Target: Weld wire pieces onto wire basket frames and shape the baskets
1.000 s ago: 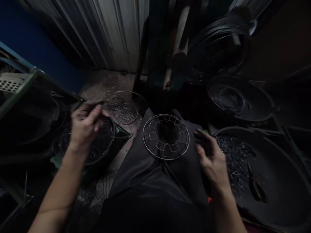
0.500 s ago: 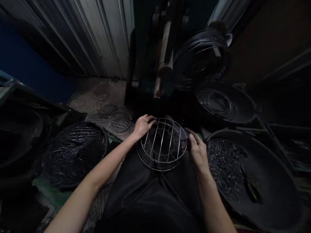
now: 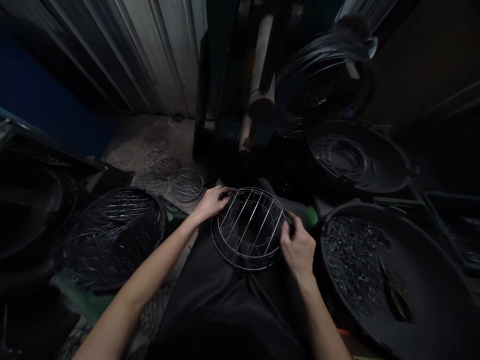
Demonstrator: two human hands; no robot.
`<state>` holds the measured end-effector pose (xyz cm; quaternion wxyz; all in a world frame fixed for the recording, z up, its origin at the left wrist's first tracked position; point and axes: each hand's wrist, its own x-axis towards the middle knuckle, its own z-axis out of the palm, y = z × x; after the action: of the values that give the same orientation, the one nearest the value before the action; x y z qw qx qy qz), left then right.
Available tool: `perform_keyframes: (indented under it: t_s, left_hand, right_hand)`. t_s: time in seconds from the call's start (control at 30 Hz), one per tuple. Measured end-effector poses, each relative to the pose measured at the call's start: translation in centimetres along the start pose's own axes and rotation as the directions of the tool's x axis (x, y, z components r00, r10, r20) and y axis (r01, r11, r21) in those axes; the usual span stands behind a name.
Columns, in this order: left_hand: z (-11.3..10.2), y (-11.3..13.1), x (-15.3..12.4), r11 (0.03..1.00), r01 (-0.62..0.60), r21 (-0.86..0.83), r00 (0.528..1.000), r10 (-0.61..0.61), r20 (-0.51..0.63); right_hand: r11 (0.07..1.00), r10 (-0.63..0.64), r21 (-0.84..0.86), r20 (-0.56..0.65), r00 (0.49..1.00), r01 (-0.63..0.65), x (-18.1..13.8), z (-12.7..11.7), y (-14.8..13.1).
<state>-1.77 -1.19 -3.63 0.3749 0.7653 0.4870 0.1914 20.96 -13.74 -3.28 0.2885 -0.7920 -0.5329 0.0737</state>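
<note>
In mid-frame, a wire grid (image 3: 248,221) turned between left hand (image 3: 213,202) and right hand (image 3: 298,245)

At the centre, the round grid rests over a looped wire ring (image 3: 243,269) on the dark-clothed lap (image 3: 225,305). A second ago only the looped wirework showed there, and both hands were apart from it, the left out at mid-left. Half a second ago both were already at the rim, but the bars ran nearly upright in the frame; now they slant more, from lower left to upper right.

The left hand's thumb and fingers are closed together on the grid's upper-left rim. The right hand pinches the right rim, thumb against curled fingers, and sits a little lower in the frame than half a second ago. Whether the fingertips also catch the lower ring, I cannot tell.

Farther out, at lower right, a broad dark basin (image 3: 435,280) bears short metal pieces (image 3: 352,250) and pliers (image 3: 397,295), as it did in both earlier views. Above it a wire coil (image 3: 339,159) lies in a second basin (image 3: 392,162). At mid-left stands a tub of dark wires (image 3: 120,225); between it and the lap, a small round wire piece (image 3: 186,185) lies on the floor.
</note>
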Motion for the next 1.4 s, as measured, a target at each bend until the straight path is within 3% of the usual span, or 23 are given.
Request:
perform_keyframes:
  t_s: [0.17,0.5,0.83,1.07,1.27,1.4]
  left_hand:
    - [0.4,0.2,-0.2,0.999,-0.007,0.047,1.000,0.007,0.000]
    - [0.3,0.2,0.2,0.996,-0.078,-0.041,0.993,0.074,-0.091]
    - [1.1,0.0,1.0,0.996,-0.077,0.041,0.997,0.076,0.030]
    - [0.3,-0.4,1.0,0.981,-0.007,-0.194,0.994,0.028,0.105]
    - [0.3,-1.2,1.5,0.951,0.105,-0.289,0.968,-0.031,0.250]
    - [0.7,-1.5,1.6,0.941,0.074,-0.329,0.971,0.007,0.238]
  right_hand:
    - [0.997,-0.078,0.020,-0.055,0.995,0.079,-0.7,0.0,0.0]
    - [0.999,-0.039,0.023,-0.058,0.998,0.040,-1.4,0.0,-0.9]
    - [0.997,0.034,0.069,-0.019,0.999,-0.033,-2.3,0.1,0.2]
    - [0.952,0.104,0.276,0.122,0.987,-0.135,-2.8,-0.6,1.1]
    - [0.849,0.228,0.415,0.270,0.935,-0.327,-3.2,0.0,2.6]
    - [0.839,0.222,0.439,0.267,0.938,-0.323,-3.6,0.7,3.3]
